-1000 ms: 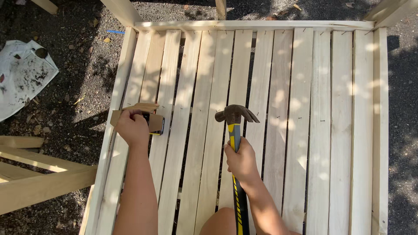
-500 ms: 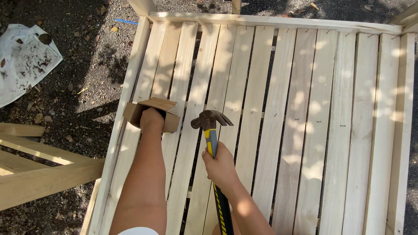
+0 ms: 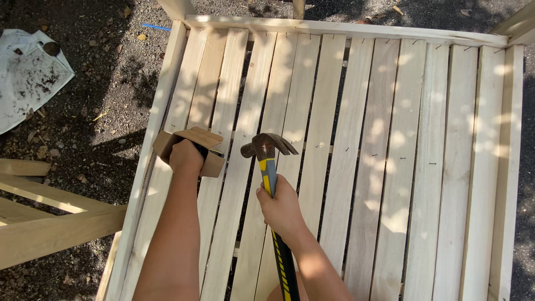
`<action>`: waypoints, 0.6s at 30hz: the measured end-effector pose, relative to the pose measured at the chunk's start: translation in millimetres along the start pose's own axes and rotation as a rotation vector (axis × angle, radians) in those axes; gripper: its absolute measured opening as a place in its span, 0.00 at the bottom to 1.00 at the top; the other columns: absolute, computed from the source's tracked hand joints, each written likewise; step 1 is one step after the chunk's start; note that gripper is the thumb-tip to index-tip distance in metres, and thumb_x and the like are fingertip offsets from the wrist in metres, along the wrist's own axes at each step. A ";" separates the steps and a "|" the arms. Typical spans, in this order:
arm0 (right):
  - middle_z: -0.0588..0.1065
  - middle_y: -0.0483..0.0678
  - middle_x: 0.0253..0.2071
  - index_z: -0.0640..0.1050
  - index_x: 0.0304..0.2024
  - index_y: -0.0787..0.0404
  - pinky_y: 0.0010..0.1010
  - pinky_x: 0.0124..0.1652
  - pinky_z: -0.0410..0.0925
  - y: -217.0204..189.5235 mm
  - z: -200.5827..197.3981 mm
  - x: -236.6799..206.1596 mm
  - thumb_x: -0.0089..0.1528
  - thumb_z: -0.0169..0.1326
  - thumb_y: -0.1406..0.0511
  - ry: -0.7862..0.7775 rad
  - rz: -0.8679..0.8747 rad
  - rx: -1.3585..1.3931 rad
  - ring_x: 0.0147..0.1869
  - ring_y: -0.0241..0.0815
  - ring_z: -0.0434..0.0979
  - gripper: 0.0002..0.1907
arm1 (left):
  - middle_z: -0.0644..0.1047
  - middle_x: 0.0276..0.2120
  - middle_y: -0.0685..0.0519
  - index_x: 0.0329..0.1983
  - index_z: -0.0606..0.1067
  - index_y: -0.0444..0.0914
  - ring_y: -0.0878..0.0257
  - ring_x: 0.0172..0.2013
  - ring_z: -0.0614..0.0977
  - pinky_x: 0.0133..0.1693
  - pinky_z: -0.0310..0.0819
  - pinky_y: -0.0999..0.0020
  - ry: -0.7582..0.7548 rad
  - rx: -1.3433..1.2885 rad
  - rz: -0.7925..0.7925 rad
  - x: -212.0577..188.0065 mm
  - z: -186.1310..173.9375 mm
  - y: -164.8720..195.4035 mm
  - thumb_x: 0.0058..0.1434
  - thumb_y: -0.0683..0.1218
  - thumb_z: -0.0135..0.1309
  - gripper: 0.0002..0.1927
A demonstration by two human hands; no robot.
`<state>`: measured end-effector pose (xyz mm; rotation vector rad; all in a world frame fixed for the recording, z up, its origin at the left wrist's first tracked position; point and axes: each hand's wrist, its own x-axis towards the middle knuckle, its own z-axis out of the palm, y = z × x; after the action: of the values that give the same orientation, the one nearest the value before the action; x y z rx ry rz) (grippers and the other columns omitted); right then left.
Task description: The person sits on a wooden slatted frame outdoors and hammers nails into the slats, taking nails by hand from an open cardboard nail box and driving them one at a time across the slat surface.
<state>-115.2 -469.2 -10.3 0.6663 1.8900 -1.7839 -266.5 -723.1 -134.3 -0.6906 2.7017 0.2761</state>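
Observation:
My left hand [image 3: 185, 158] reaches into a small brown cardboard box [image 3: 189, 149] that rests on the left slats of a pale wooden slatted frame [image 3: 362, 167]. The fingers are hidden inside the box, so what they hold cannot be seen. My right hand [image 3: 282, 210] grips the yellow and black handle of a claw hammer [image 3: 266, 150]. The rusty steel hammer head sits just above the slats, a little to the right of the box. Small nail heads dot the slats in a row across the middle.
The frame lies on dark gravel ground [image 3: 100, 83]. A dirty white sheet [image 3: 28, 75] lies at the upper left. Loose pale timber pieces [image 3: 50, 223] lie at the lower left. More timber shows at the top right corner [image 3: 518, 22].
My left hand has pushed deeper into the cardboard box, which has opened up. The hammer and my right hand have shifted slightly left across the slats as my view moved closer.

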 end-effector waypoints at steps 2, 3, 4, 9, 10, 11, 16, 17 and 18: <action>0.69 0.45 0.22 0.71 0.39 0.63 0.33 0.22 0.68 0.4 3.5 2.9 0.63 0.53 0.64 0.010 -0.019 -0.005 0.19 0.36 0.69 0.08 | 0.82 0.44 0.38 0.45 0.81 0.31 0.46 0.46 0.84 0.47 0.80 0.54 -0.018 -0.017 -0.014 -1.2 1.6 -6.2 0.66 0.50 0.54 0.17; 0.69 0.45 0.22 0.71 0.39 0.62 0.33 0.22 0.68 0.9 4.8 4.1 0.63 0.53 0.64 0.018 -0.022 -0.004 0.19 0.36 0.69 0.08 | 0.82 0.43 0.38 0.43 0.81 0.31 0.45 0.45 0.85 0.46 0.80 0.54 0.031 -0.005 0.011 -2.7 1.4 -9.0 0.65 0.49 0.56 0.15; 0.69 0.45 0.22 0.71 0.39 0.62 0.33 0.21 0.68 1.7 5.7 4.8 0.63 0.53 0.65 0.025 -0.025 -0.003 0.19 0.36 0.69 0.08 | 0.82 0.42 0.37 0.41 0.81 0.31 0.44 0.43 0.85 0.45 0.81 0.54 0.081 0.006 0.035 -5.1 1.8 -9.5 0.64 0.47 0.57 0.13; 0.68 0.43 0.23 0.71 0.39 0.62 0.32 0.21 0.67 3.8 10.3 7.3 0.63 0.53 0.66 0.011 0.014 0.120 0.20 0.34 0.68 0.07 | 0.83 0.36 0.40 0.35 0.82 0.33 0.47 0.38 0.85 0.41 0.80 0.58 0.230 -0.158 0.067 -36.2 -22.2 -9.7 0.59 0.45 0.61 0.08; 0.68 0.42 0.23 0.71 0.39 0.62 0.32 0.21 0.67 3.6 11.5 8.6 0.63 0.54 0.66 0.020 0.020 0.137 0.20 0.33 0.68 0.07 | 0.84 0.34 0.43 0.34 0.82 0.33 0.50 0.36 0.86 0.40 0.80 0.59 0.244 -0.304 0.041 -49.5 -30.4 -8.8 0.61 0.45 0.60 0.08; 0.68 0.43 0.22 0.71 0.38 0.63 0.32 0.21 0.67 3.6 12.8 10.2 0.63 0.55 0.65 0.029 -0.004 0.156 0.19 0.33 0.67 0.08 | 0.85 0.33 0.45 0.33 0.81 0.34 0.53 0.34 0.86 0.40 0.79 0.61 0.253 -0.451 0.018 -64.6 -38.1 -5.6 0.62 0.45 0.59 0.08; 0.69 0.42 0.22 0.72 0.37 0.63 0.29 0.20 0.67 15.6 8.0 9.4 0.63 0.60 0.62 0.148 -0.074 0.221 0.18 0.32 0.67 0.12 | 0.84 0.31 0.54 0.29 0.83 0.36 0.63 0.31 0.86 0.35 0.80 0.68 -0.041 -0.612 0.457 -175.5 -43.9 22.2 0.53 0.42 0.63 0.04; 0.69 0.43 0.22 0.72 0.37 0.63 0.29 0.19 0.67 20.4 4.8 7.1 0.62 0.60 0.64 0.154 -0.089 0.248 0.18 0.32 0.67 0.11 | 0.84 0.32 0.54 0.28 0.83 0.35 0.62 0.30 0.85 0.33 0.80 0.69 -0.103 -0.639 0.536 -191.9 -42.1 28.2 0.52 0.41 0.63 0.03; 0.70 0.43 0.22 0.71 0.37 0.63 0.29 0.19 0.66 25.9 -1.2 4.3 0.62 0.60 0.66 0.164 -0.104 0.273 0.18 0.32 0.67 0.10 | 0.83 0.33 0.54 0.29 0.82 0.35 0.63 0.31 0.86 0.33 0.82 0.70 -0.117 -0.683 0.576 -207.2 -37.7 35.6 0.54 0.41 0.62 0.03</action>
<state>-102.3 -466.7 -33.1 0.8460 1.8294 -2.1368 -123.5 -613.5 -19.6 -0.0126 2.6081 1.3659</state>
